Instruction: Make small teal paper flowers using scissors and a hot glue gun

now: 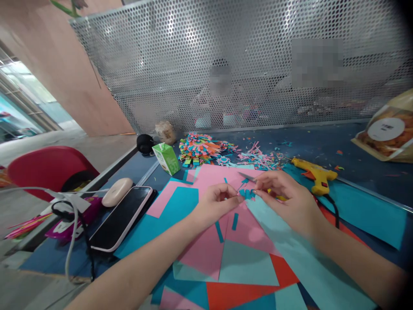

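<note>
Between the fingertips of both my hands is a small blue piece of paper (248,194) with fringed edges. My left hand (219,200) pinches it from the left with curled fingers. On the other side my right hand (284,198) pinches it with thumb and forefinger, and also keeps a pair of scissors (246,176) in its grip. The blades point left, and part of the yellow handle shows under the fingers. Beneath lie pink sheets of paper (203,256) with narrow blue strips (235,221) on them.
Behind the sheets lie a heap of fringed paper pieces (198,148) and paper scraps (258,157). A green carton (166,158), phone (122,219) and pale case (116,192) stand left; a yellow glue gun (314,174) and snack bag (390,129) right. A perforated metal screen (155,64) rises behind.
</note>
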Tool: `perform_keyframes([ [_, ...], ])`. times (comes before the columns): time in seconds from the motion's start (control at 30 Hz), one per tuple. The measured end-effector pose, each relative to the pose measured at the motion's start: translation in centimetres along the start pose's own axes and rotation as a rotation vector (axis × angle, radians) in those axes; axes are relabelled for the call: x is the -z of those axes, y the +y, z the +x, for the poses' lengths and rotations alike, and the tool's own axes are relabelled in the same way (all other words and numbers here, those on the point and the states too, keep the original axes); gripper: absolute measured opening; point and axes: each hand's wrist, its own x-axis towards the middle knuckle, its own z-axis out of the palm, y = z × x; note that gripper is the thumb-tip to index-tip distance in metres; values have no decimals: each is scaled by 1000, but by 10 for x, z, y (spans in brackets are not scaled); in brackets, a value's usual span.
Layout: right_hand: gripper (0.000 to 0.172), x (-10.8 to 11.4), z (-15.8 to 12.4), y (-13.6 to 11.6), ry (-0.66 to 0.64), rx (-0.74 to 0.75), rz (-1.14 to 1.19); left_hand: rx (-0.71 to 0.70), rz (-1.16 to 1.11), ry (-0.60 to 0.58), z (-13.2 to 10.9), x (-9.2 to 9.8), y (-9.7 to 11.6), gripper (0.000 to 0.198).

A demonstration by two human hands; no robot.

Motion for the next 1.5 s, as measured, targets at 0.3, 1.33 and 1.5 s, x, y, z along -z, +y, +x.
perform_keyframes([
  [0.3,25,1,4,0,-57,-184,141,-18,-14,5,1,1,-2,35],
  [1.33,18,10,3,-5,-21,-151,100,-159,204,127,-2,2,0,25],
  [1.5,7,10,-3,-10,-128,36,-276,-575,719,386,-5,8,4,6],
])
